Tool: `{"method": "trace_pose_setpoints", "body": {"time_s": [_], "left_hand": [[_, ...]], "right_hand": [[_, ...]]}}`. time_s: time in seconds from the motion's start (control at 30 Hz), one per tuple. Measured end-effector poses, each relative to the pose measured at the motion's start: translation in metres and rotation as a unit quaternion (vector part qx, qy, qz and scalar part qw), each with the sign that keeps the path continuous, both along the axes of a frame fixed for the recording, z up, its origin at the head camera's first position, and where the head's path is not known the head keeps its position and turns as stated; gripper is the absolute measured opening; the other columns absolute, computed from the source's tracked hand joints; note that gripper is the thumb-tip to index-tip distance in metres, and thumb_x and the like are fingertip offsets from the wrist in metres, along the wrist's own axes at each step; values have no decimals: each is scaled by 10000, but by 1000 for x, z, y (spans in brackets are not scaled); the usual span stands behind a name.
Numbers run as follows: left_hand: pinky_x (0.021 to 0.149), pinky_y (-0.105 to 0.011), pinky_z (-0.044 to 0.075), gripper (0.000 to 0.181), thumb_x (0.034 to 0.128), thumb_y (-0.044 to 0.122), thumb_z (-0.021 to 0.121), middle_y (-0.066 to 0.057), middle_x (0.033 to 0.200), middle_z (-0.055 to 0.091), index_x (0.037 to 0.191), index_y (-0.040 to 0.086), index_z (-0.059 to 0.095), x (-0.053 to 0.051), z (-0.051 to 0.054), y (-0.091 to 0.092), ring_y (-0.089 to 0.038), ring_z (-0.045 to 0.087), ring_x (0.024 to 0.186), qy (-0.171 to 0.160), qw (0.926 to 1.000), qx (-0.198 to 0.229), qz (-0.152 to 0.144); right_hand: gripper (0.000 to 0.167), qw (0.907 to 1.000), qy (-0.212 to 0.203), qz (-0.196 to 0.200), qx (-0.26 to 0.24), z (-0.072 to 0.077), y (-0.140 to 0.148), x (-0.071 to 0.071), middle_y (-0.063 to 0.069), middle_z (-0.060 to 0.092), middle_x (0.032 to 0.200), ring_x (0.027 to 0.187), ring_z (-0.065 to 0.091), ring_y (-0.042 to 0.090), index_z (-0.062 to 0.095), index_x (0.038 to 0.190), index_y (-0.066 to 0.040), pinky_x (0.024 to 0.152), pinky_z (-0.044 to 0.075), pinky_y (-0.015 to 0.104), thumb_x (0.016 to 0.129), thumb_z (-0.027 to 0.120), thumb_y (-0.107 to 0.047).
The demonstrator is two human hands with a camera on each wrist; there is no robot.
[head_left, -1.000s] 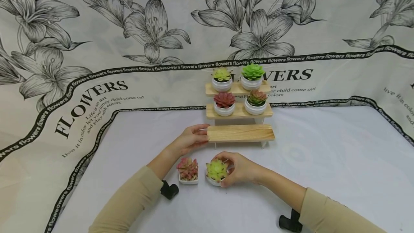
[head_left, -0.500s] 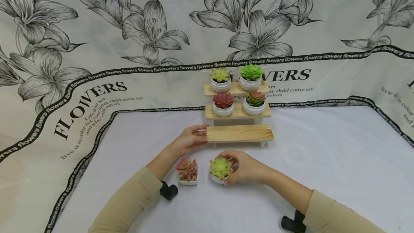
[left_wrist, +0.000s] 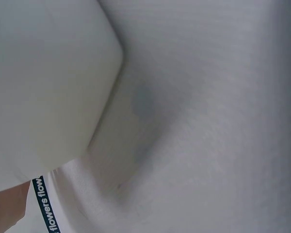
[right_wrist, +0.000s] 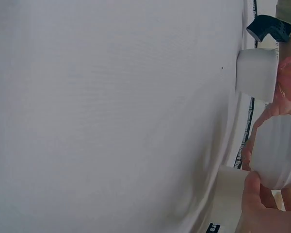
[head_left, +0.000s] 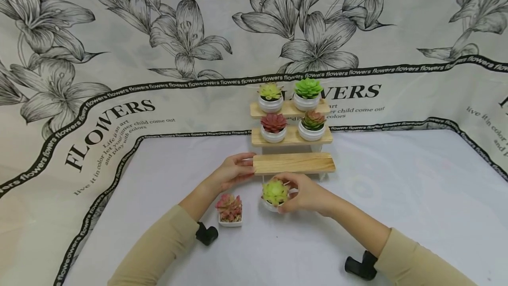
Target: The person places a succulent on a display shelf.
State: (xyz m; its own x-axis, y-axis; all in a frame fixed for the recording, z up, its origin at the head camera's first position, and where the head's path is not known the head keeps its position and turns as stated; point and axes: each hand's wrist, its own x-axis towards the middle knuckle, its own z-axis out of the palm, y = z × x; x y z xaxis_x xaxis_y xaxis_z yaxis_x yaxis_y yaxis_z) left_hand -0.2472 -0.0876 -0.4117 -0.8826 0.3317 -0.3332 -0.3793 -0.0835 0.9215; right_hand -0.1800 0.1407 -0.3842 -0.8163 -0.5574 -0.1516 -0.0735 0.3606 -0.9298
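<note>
A wooden three-tier plant stand (head_left: 293,163) stands at the table's middle. My left hand (head_left: 230,174) holds the left end of its bottom board. My right hand (head_left: 305,195) grips a yellow-green potted succulent (head_left: 275,192) by its round white pot, just in front of the bottom board. In the right wrist view, that pot (right_wrist: 275,151) is off the cloth, with the thumb and fingers around it. A pink succulent (head_left: 229,210) in a square white pot sits below my left hand. In the left wrist view, a close white surface (left_wrist: 48,87) covers the left side.
On the top tier sit a yellow-green succulent (head_left: 270,97) and a bright green one (head_left: 308,94). The middle tier bears a dark red succulent (head_left: 274,127) and a reddish-green one (head_left: 312,125). A white cloth (head_left: 397,197) covers the table; a flower-printed cloth (head_left: 190,114) hangs behind.
My right hand has moved the yellow-green succulent right and away from me, closer to the bottom board. My left hand stays at the stand's end.
</note>
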Motion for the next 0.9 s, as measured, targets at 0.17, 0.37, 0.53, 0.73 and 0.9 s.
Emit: {"method": "trace_pose_setpoints", "body": {"time_s": [0.17, 0.37, 0.53, 0.73, 0.9], "left_hand": [[829, -274, 526, 522, 880, -109, 537, -210, 1265, 495, 1376, 5, 423, -1, 1, -2, -169, 580, 930, 38, 10000, -13, -23], [855, -289, 517, 524, 885, -99, 538, -211, 1278, 489, 1383, 9, 418, -1, 1, -3, -165, 578, 938, 34, 10000, -16, -81], [817, -262, 527, 524, 885, -101, 534, -180, 1233, 512, 1384, 3, 414, -1, -1, -3, -154, 577, 916, 32, 10000, 32, -87], [767, -225, 530, 529, 883, -118, 519, -158, 1199, 521, 1387, 3, 408, -1, -1, -3, -143, 582, 889, 11, 9999, 94, -79], [780, -239, 530, 528, 880, -126, 513, -180, 1210, 518, 1384, -15, 402, 0, -1, -2, -147, 583, 894, 89, 9998, 149, -86]], "right_hand": [[696, 9998, 87, -184, 32, 10, 1, -7, 118, 524, 1164, 1054, 492, 246, 492, 1287, -22, 901, 479, 367, 672, 811, -91], [720, 9990, 73, -446, 20, 19, 1, -16, 142, 499, 1209, 1045, 493, 255, 466, 1319, -19, 893, 472, 348, 683, 798, -83], [716, 9981, 198, -581, -19, 23, 1, -22, 155, 491, 1223, 1009, 475, 253, 456, 1319, 0, 826, 472, 297, 694, 795, -82], [683, 9971, 295, -690, -91, 24, 1, -28, 147, 499, 1175, 968, 453, 243, 473, 1302, -8, 761, 461, 271, 700, 790, -71], [677, 9966, 291, -753, -177, 23, 1, -34, 145, 491, 1190, 988, 448, 249, 480, 1307, -20, 781, 455, 278, 704, 783, -72]]}}
